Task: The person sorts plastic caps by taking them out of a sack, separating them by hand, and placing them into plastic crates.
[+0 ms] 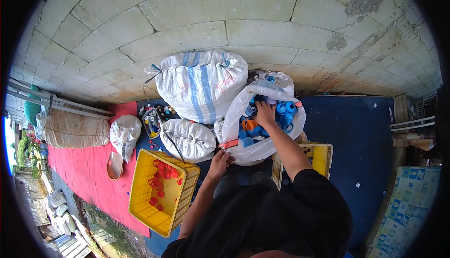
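A white woven sack [299, 117] stands in front of me with its mouth wide apart, full of blue plastic caps [284, 109] and a few orange rings [250, 125]. Inside the mouth, my right hand [266, 113] reaches down among the caps, fingers apart and touching them; their tips are partly hidden. At the near left edge of this sack, my left hand [220, 163] pinches the rim beside an orange-red strip [229, 143].
Left of me, a yellow crate [161, 218] holds red caps. Another yellow crate [323, 159] sits partly under my right arm. Tied white sacks [201, 87] lean against the block wall [262, 5]. A basket [152, 122] of mixed caps and a tan tray [115, 165] lie farther left.
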Motion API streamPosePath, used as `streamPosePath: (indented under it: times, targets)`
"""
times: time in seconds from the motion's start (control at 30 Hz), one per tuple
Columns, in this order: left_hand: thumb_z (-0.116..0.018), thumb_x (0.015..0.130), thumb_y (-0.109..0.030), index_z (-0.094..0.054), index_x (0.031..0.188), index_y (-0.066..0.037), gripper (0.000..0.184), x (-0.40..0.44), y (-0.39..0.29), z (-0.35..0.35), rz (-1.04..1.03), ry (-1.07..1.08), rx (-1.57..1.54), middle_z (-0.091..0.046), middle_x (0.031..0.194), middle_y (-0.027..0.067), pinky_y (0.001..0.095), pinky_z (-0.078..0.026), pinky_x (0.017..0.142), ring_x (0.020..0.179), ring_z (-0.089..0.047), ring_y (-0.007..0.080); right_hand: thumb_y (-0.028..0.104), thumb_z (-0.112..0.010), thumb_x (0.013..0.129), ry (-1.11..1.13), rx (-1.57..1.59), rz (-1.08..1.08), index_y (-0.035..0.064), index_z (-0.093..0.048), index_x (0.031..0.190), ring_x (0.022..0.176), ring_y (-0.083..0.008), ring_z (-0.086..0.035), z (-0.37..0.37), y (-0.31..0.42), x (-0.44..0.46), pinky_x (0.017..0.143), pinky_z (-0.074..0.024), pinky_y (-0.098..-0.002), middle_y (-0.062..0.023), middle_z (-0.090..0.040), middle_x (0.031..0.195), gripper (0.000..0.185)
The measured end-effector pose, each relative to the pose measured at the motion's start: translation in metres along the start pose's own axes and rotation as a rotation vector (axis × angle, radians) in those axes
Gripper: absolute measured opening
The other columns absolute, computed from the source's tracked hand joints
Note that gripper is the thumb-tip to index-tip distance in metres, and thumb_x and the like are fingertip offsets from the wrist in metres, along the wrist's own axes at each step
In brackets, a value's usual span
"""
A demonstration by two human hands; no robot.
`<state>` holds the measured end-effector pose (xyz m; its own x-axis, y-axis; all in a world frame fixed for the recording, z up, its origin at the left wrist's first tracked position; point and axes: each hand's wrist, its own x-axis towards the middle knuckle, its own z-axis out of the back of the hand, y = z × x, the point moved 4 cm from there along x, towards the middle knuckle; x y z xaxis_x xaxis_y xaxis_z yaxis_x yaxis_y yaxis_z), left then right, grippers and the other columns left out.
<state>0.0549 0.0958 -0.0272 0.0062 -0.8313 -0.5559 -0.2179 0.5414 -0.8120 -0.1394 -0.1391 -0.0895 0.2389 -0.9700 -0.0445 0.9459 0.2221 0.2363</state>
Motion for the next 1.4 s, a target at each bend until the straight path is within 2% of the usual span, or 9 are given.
streamPosePath:
  times: [0.2,0.6,0.67,0.77,0.9,1.07,1.2,1.23,1.4]
  targets:
    - [-0.049,0.100,-0.024,-0.058,0.098,-0.009,0.017,0.002,-0.010,-0.026,0.030,-0.012,-0.082,-0.066,0.085,0.0023,0.0244,-0.044,0.071,0.076,-0.058,0.0096,0.036,-0.078,0.070,-0.010,0.636,-0.138,0.0151,-0.056,0.112,0.108,-0.0318,-0.059,0.008,-0.007,-0.086,0.088,-0.0421,-0.0506,-0.0083,-0.060,0.112,0.052]
    - [-0.053,0.096,-0.017,-0.058,0.094,-0.004,0.014,0.016,-0.029,-0.041,-0.073,0.034,-0.044,-0.060,0.076,0.0031,0.0237,-0.042,0.064,0.067,-0.051,0.0086,0.049,-0.082,0.068,0.501,0.362,-0.020,0.0085,-0.059,0.112,0.108,-0.0325,-0.061,0.058,-0.031,-0.111,0.086,-0.0486,-0.0378,-0.0168,-0.064,0.114,0.064]
    - [-0.053,0.096,-0.017,-0.058,0.094,-0.005,0.013,0.016,-0.027,-0.038,-0.099,0.032,-0.091,-0.060,0.077,0.0025,0.0238,-0.042,0.064,0.068,-0.052,0.0087,0.052,-0.082,0.065,0.581,0.428,-0.081,0.0136,-0.059,0.116,0.113,-0.0306,-0.059,0.041,-0.036,-0.101,0.096,-0.0392,-0.0518,-0.0107,-0.064,0.119,0.067]
    - [-0.053,0.096,-0.019,-0.058,0.093,-0.007,0.013,0.014,-0.016,-0.027,-0.096,0.004,-0.105,-0.060,0.078,0.0015,0.0240,-0.042,0.065,0.069,-0.052,0.0088,0.054,-0.081,0.065,0.664,0.262,0.001,0.0145,-0.060,0.121,0.117,-0.0303,-0.058,0.044,-0.032,-0.087,0.099,-0.0377,-0.0542,-0.0103,-0.063,0.123,0.071]
    - [-0.052,0.098,-0.017,-0.055,0.089,-0.007,0.014,0.003,-0.008,-0.019,-0.092,-0.045,-0.116,-0.056,0.075,0.0016,0.0242,-0.041,0.062,0.066,-0.051,0.0098,0.049,-0.077,0.074,0.510,0.202,0.053,0.0099,-0.062,0.118,0.113,-0.0335,-0.060,0.060,-0.011,-0.067,0.097,-0.0424,-0.0518,-0.0145,-0.065,0.119,0.061]
    - [-0.052,0.099,-0.020,-0.053,0.087,-0.008,0.018,-0.002,-0.002,-0.019,-0.081,-0.103,-0.071,-0.056,0.075,0.0017,0.0240,-0.042,0.062,0.066,-0.052,0.0101,0.013,-0.055,0.090,0.061,0.512,0.008,0.0011,-0.064,0.109,0.098,-0.0377,-0.065,-0.006,-0.023,0.013,0.085,-0.0510,-0.0447,-0.0223,-0.068,0.102,0.025]
    - [-0.053,0.099,-0.021,-0.052,0.089,-0.008,0.016,0.000,-0.001,-0.029,-0.065,-0.110,-0.037,-0.057,0.076,0.0017,0.0229,-0.043,0.062,0.066,-0.053,0.0095,0.015,-0.055,0.087,0.058,0.339,-0.077,-0.0027,-0.062,0.108,0.099,-0.0406,-0.063,-0.037,-0.023,0.046,0.090,-0.0494,-0.0463,-0.0261,-0.066,0.103,0.029]
    - [-0.053,0.099,-0.021,-0.052,0.090,-0.008,0.016,0.001,-0.002,-0.030,-0.097,-0.108,-0.036,-0.057,0.076,0.0016,0.0228,-0.043,0.062,0.066,-0.053,0.0093,0.019,-0.055,0.086,0.189,0.273,0.142,-0.0037,-0.062,0.108,0.101,-0.0427,-0.061,-0.050,-0.015,0.052,0.092,-0.0487,-0.0473,-0.0277,-0.063,0.110,0.032]
    - [-0.053,0.100,-0.019,-0.054,0.100,-0.006,0.013,-0.005,-0.004,-0.028,-0.146,-0.091,-0.103,-0.057,0.082,-0.0004,0.0197,-0.040,0.062,0.068,-0.050,0.0053,0.025,-0.056,0.087,0.275,0.370,0.103,-0.0003,-0.063,0.110,0.112,-0.0423,-0.056,-0.043,0.008,0.020,0.093,-0.0482,-0.0506,-0.0272,-0.047,0.135,0.035]
